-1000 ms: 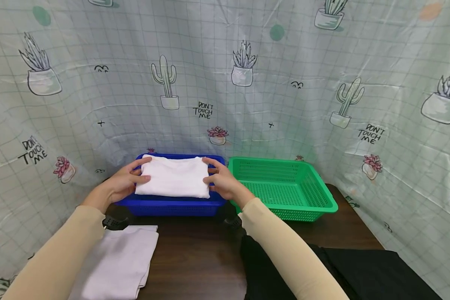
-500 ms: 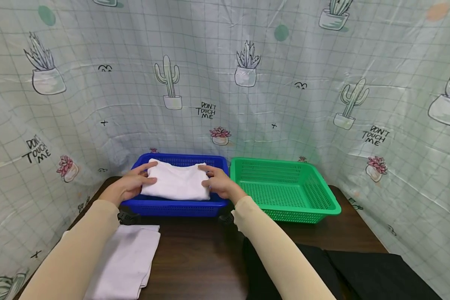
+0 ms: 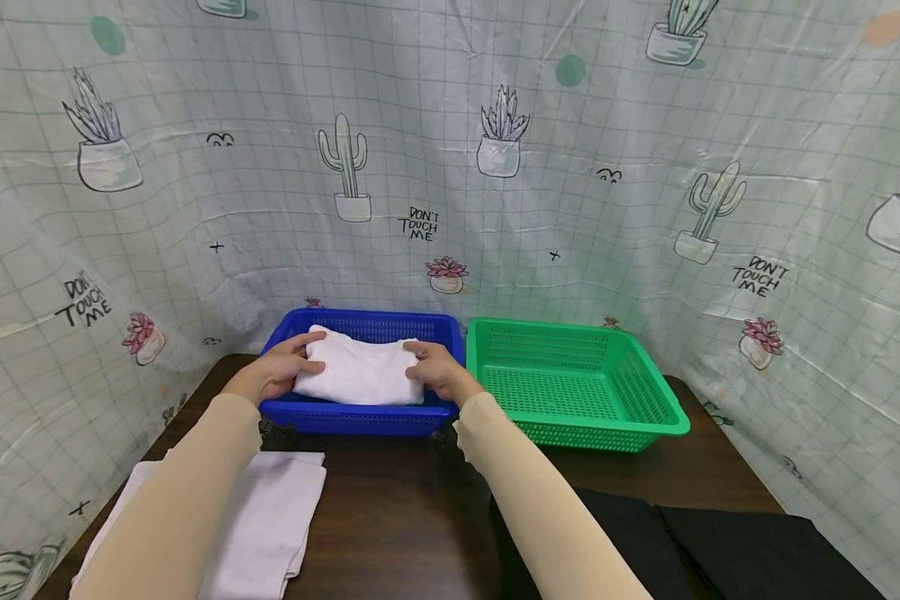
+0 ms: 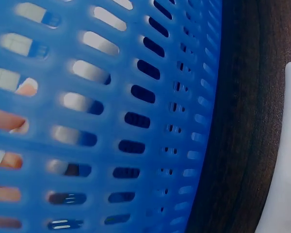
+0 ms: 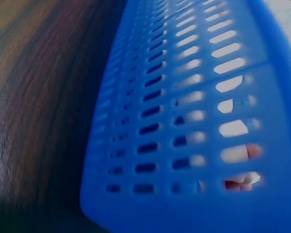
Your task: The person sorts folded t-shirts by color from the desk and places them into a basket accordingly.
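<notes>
– While the left hand and the right hand pinch the white cloth at its two ends, where does it sit?

– Between the two sets of fingers, within the rim of the blue basket. I can't tell whether its underside touches the basket's floor.

– Which step is that?

– Setting the folded cloth down in that basket, I'd judge, and close to finished. The wrist views show mainly basket wall, with glimpses of fingers through the slots.

– And the next move?

– It calls, I think, for resting the cloth level, then parting the fingers outward together so the folds stay neat.

– What else lies near them?

– The green basket is just right of the right-hand fingers. On the desk, nearer the body than the left-hand fingers, lies a folded white garment; black cloth lies nearer than the right-hand ones.
</notes>
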`<state>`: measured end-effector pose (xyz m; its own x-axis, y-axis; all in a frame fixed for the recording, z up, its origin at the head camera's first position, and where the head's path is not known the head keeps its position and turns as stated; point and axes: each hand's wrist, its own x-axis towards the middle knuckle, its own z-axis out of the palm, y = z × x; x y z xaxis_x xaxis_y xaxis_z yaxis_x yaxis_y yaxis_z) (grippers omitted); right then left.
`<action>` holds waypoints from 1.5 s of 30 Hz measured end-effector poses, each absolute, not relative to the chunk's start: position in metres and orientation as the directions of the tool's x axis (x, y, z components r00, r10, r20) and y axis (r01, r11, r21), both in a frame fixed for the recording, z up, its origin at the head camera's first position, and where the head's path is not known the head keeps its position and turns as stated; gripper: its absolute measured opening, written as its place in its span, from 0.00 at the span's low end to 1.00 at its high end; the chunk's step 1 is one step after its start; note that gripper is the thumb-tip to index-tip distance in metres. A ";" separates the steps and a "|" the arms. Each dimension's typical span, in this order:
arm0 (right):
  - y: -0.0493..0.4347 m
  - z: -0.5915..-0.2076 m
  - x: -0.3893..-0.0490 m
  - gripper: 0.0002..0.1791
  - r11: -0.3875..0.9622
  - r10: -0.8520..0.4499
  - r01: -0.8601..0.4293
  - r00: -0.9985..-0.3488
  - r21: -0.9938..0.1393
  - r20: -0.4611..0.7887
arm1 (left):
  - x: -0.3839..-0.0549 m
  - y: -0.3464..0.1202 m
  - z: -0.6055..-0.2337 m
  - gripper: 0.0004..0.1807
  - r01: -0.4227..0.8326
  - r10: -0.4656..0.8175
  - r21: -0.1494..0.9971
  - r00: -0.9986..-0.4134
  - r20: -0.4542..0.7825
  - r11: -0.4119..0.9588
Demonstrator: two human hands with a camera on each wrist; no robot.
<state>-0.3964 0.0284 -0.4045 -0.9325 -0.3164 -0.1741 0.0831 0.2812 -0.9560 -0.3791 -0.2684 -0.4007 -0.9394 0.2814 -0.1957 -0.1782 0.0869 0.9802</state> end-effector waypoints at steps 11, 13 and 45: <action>0.020 -0.418 -0.393 0.31 0.406 -0.209 0.103 -0.957 -0.908 -0.202 | -0.382 -0.261 -0.404 0.46 -0.207 0.240 0.963 -0.939 -0.245 0.174; 0.019 -0.420 -0.393 0.30 0.449 -0.198 0.106 -0.957 -0.887 -0.214 | -0.381 -0.261 -0.404 0.46 -0.211 0.237 0.960 -0.938 -0.252 0.184; 0.013 -0.420 -0.399 0.41 0.826 -0.293 -0.062 -0.896 -0.560 -0.333 | -0.384 -0.264 -0.408 0.44 -0.185 0.222 0.764 -0.891 -0.395 0.618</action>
